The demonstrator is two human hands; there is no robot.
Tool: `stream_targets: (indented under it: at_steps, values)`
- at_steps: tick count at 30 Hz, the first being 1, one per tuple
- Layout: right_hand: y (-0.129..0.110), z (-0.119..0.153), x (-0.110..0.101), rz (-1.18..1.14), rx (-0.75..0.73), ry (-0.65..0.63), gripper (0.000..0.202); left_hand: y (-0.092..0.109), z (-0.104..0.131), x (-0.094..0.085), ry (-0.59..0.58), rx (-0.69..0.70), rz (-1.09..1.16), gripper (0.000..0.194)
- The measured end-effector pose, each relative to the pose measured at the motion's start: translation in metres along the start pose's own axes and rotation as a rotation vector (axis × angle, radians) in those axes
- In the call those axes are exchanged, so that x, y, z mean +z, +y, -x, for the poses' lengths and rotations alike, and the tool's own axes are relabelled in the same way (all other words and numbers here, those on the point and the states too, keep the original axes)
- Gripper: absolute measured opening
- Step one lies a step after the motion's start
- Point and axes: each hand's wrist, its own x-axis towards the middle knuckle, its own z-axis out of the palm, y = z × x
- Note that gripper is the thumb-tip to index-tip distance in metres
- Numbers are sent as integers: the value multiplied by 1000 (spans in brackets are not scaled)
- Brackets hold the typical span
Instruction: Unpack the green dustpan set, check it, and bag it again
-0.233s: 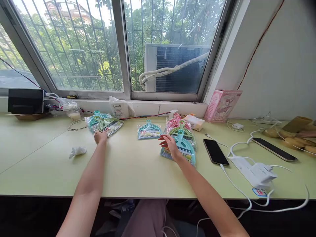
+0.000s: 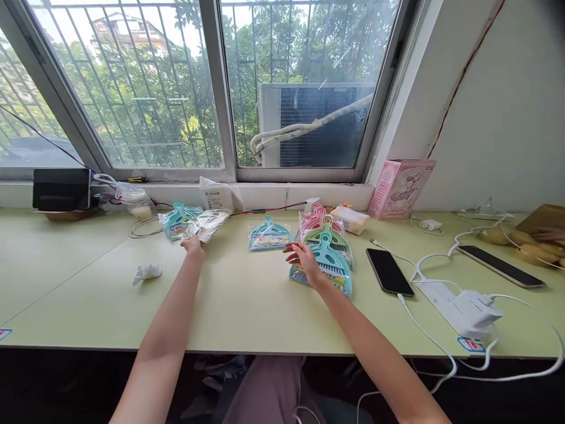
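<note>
My left hand (image 2: 193,245) is closed on the near edge of a plastic-wrapped dustpan and brush set (image 2: 208,222), whose wrapper shines with glare. Under and behind it lie blue wrapped dustpan sets (image 2: 177,217). My right hand (image 2: 304,259) has its fingers apart, over the left side of a blue dustpan set (image 2: 332,264), holding nothing; contact with the wrapper I cannot tell. That set lies in front of a green one (image 2: 342,238) and pink ones (image 2: 321,215). Between the hands a single blue dustpan set (image 2: 269,234) lies flat.
A crumpled tissue (image 2: 147,273) lies left of my left arm. On the right are a phone (image 2: 388,271), a power strip (image 2: 445,309) with white cables and a second phone (image 2: 501,265). A pink box (image 2: 401,188) stands by the wall. Another person's hand (image 2: 549,234) shows at the far right.
My left hand has moved slightly right with the green wrapped set, which has tilted so its wrapper now catches the light. My right hand has hardly moved. The view has shifted a little.
</note>
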Motion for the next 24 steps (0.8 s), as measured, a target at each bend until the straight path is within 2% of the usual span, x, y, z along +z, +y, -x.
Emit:
stream_targets:
  at_steps: [2,4,6,8,11,13,15,18,24]
  values:
    - [1,0,1,26,-18,1,28,7,13,12,70,-13,40,34]
    - [1,1,3,110,-79,17,26,14,32,24,8,-23,125,27]
    - [0,5,5,296,-234,65,25,20,59,34,-222,-79,314,20]
    - [-2,10,5,563,-470,137,28,21,89,43,-399,-132,416,18]
    - [-6,18,2,978,-788,178,41,17,129,56,-604,-219,370,20]
    - [-9,21,-1,1200,-899,129,51,14,147,61,-735,-260,290,26]
    - [-9,20,-4,1342,-942,80,60,11,157,63,-880,-260,229,35]
    - [-6,16,-7,1413,-931,62,62,9,161,60,-1051,-215,150,51]
    - [3,9,-11,1385,-862,-25,50,4,156,53,-1172,-138,14,68]
